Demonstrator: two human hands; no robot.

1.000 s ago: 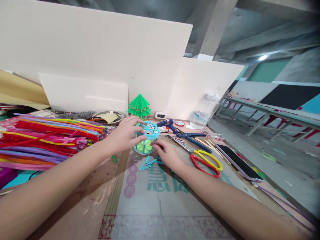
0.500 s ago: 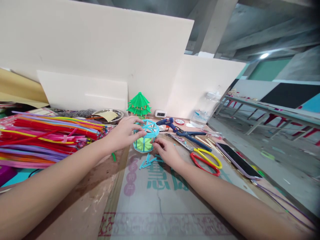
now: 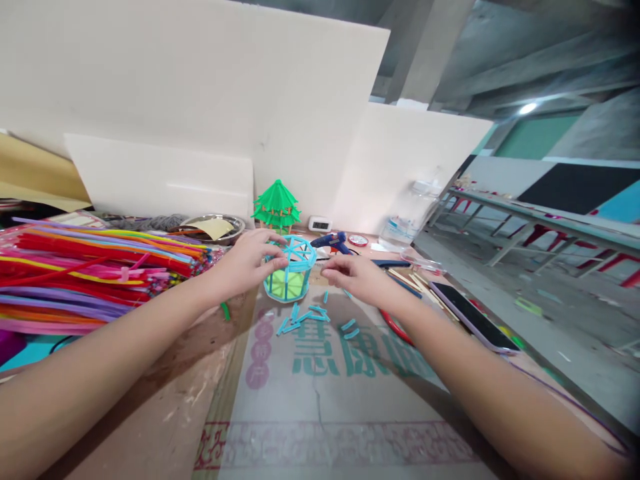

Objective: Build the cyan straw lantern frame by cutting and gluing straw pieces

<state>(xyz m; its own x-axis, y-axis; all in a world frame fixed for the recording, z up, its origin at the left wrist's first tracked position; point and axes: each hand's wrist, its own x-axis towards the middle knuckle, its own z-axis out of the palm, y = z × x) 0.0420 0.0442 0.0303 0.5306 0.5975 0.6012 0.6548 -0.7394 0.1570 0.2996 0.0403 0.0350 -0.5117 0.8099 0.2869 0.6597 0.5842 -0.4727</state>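
A small blue stick model (image 3: 291, 270) with a spoked top and a light green inside stands on the printed sheet (image 3: 330, 393). My left hand (image 3: 245, 263) grips its left side, fingers curled over the top rim. My right hand (image 3: 356, 275) hovers just right of the model, a little above the table, fingers pinched together; what they hold, if anything, is too small to make out. Several short blue stick pieces (image 3: 310, 317) lie scattered in front of the model.
A big pile of coloured pipe cleaners (image 3: 95, 273) fills the left. Behind the model are a green pagoda model (image 3: 277, 207), a metal bowl (image 3: 213, 228), a blue glue gun (image 3: 330, 241) and a plastic bottle (image 3: 407, 223). Red scissors (image 3: 395, 327) and a phone (image 3: 473, 317) lie right.
My right hand has lifted off the model's lower right side and moved up and to the right, uncovering more blue pieces on the sheet. My left hand has kept its hold.
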